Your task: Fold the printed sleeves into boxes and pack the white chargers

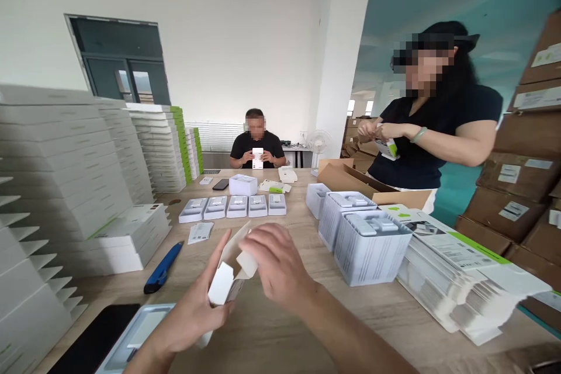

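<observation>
My left hand (193, 310) grips a small white carton (224, 283) from below, thumb up along its side. The carton's flaps stand open. My right hand (278, 266) curls over the carton's top end, fingers pressed on a white flap. Both hands hover above the wooden table (307, 310), near its front edge. A row of several white plastic trays (234, 207) lies on the table beyond my hands. A blue utility knife (163, 269) lies to the left.
Tall piles of flat white boxes (65, 175) line the left. Stacked white trays (370, 245) and flat printed cartons (460, 269) sit at the right. A black phone (94, 339) lies near left. One person sits across the table; another stands at the right beside brown cartons (526, 175).
</observation>
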Demonstrator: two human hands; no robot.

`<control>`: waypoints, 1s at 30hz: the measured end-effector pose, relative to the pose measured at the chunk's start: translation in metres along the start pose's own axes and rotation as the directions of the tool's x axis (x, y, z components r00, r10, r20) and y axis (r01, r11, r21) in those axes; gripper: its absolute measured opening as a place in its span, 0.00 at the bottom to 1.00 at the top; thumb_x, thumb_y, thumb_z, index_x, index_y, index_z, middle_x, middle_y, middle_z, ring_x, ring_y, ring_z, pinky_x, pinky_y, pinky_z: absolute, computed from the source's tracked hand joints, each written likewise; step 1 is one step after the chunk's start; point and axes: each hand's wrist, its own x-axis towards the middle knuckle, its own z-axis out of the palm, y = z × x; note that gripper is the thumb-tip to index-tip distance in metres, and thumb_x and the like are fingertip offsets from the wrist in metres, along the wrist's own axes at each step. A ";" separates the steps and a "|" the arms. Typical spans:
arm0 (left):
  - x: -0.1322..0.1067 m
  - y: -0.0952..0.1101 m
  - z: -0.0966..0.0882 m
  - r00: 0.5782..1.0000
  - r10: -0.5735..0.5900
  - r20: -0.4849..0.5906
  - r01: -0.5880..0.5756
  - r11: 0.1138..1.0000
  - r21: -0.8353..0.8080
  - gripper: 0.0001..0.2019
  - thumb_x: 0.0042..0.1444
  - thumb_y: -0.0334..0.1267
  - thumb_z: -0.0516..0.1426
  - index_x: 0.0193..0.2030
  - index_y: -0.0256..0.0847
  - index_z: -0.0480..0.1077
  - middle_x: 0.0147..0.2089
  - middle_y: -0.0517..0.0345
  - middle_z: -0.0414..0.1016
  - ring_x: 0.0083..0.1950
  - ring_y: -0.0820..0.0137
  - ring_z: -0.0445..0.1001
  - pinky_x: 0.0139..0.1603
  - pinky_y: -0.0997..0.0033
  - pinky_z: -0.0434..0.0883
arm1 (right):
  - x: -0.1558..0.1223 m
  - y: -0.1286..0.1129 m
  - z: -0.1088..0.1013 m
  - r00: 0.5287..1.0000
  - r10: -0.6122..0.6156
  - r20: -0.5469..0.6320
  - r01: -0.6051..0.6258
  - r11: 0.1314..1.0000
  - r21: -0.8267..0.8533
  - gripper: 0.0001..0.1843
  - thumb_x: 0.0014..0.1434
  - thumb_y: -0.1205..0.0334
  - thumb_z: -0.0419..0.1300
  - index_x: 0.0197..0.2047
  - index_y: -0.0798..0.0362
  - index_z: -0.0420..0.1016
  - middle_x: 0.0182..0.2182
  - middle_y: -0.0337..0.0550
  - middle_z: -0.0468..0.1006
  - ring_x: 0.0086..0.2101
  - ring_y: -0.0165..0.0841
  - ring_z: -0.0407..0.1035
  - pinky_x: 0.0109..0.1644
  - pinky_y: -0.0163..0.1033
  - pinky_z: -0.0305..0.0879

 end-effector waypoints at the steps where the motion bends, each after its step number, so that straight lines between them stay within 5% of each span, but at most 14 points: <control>1: 0.003 0.004 -0.001 1.000 -0.015 0.002 0.015 1.000 0.025 0.53 0.48 0.27 0.55 0.73 0.54 0.27 0.74 0.53 0.50 0.67 0.53 0.62 0.71 0.45 0.51 | 0.003 0.000 -0.005 0.998 -0.016 0.053 0.014 0.999 0.036 0.19 0.62 0.74 0.50 0.54 0.51 0.69 0.46 0.46 0.78 0.50 0.37 0.68 0.57 0.48 0.64; 6: 0.024 0.039 -0.009 0.996 0.033 0.082 -0.036 0.998 0.044 0.53 0.45 0.30 0.59 0.74 0.54 0.34 0.77 0.57 0.41 0.75 0.49 0.44 0.73 0.42 0.41 | 0.014 0.005 -0.037 0.979 -0.011 0.206 -0.009 0.995 0.095 0.18 0.57 0.78 0.49 0.44 0.53 0.73 0.40 0.43 0.80 0.42 0.34 0.71 0.49 0.42 0.65; 9: 0.035 0.061 -0.018 0.982 0.088 0.170 -0.085 0.996 -0.023 0.47 0.51 0.43 0.62 0.73 0.54 0.40 0.77 0.59 0.41 0.76 0.50 0.40 0.73 0.42 0.39 | 0.015 0.010 -0.049 0.975 0.029 0.220 -0.041 0.998 0.053 0.19 0.57 0.79 0.49 0.43 0.51 0.73 0.39 0.42 0.80 0.42 0.35 0.71 0.48 0.42 0.64; 12: 0.042 0.077 -0.021 0.981 0.068 0.183 -0.056 0.996 -0.073 0.38 0.58 0.55 0.54 0.73 0.57 0.42 0.77 0.63 0.42 0.76 0.54 0.38 0.74 0.45 0.38 | 0.014 0.012 -0.048 0.982 0.038 0.185 -0.040 0.999 0.009 0.17 0.59 0.78 0.49 0.40 0.50 0.73 0.39 0.43 0.78 0.43 0.36 0.70 0.48 0.42 0.65; 18: 0.050 0.079 -0.012 0.995 0.098 -0.021 -0.093 0.982 0.163 0.32 0.62 0.46 0.50 0.72 0.58 0.43 0.70 0.57 0.59 0.71 0.55 0.56 0.69 0.47 0.53 | 0.014 0.009 -0.043 0.990 0.060 0.130 -0.063 0.998 0.019 0.17 0.58 0.78 0.49 0.41 0.51 0.73 0.42 0.45 0.74 0.45 0.37 0.66 0.48 0.43 0.66; 21: 0.053 0.074 -0.009 0.978 0.192 -0.086 -0.151 0.924 0.352 0.38 0.56 0.35 0.50 0.72 0.57 0.42 0.65 0.55 0.64 0.64 0.55 0.64 0.64 0.49 0.60 | 0.014 0.011 -0.048 0.970 0.238 0.039 -0.241 0.961 0.133 0.19 0.57 0.74 0.51 0.49 0.51 0.70 0.50 0.47 0.70 0.52 0.40 0.62 0.56 0.48 0.62; 23: 0.055 0.072 -0.007 0.951 0.296 -0.089 -0.225 0.860 0.457 0.41 0.51 0.31 0.51 0.72 0.55 0.42 0.65 0.54 0.64 0.62 0.55 0.65 0.63 0.49 0.61 | 0.015 0.014 -0.050 0.877 0.477 0.053 -0.475 0.847 0.238 0.17 0.60 0.66 0.54 0.53 0.50 0.67 0.49 0.47 0.71 0.49 0.40 0.65 0.53 0.48 0.64; 25: 0.057 0.072 -0.003 0.914 0.402 -0.052 -0.315 0.784 0.535 0.43 0.49 0.30 0.51 0.73 0.52 0.41 0.63 0.52 0.65 0.63 0.54 0.64 0.63 0.50 0.60 | 0.015 0.019 -0.048 0.723 0.660 0.204 -0.677 0.620 0.396 0.16 0.59 0.60 0.57 0.51 0.51 0.65 0.40 0.42 0.74 0.38 0.35 0.68 0.41 0.41 0.66; 27: 0.058 0.071 0.004 0.883 0.470 0.000 -0.385 0.724 0.573 0.43 0.50 0.30 0.52 0.73 0.50 0.40 0.63 0.49 0.65 0.63 0.53 0.64 0.62 0.50 0.60 | 0.016 0.024 -0.044 0.611 0.712 0.346 -0.749 0.379 0.543 0.12 0.56 0.59 0.58 0.43 0.51 0.64 0.30 0.34 0.72 0.26 0.28 0.63 0.29 0.34 0.61; 30: 0.061 0.071 0.014 0.874 0.485 0.046 -0.417 0.697 0.583 0.45 0.48 0.30 0.54 0.73 0.48 0.40 0.64 0.46 0.63 0.64 0.52 0.62 0.63 0.50 0.60 | 0.016 0.031 -0.038 0.515 0.767 0.382 -0.737 0.168 0.655 0.06 0.52 0.61 0.56 0.34 0.50 0.61 0.22 0.28 0.65 0.19 0.24 0.55 0.20 0.30 0.50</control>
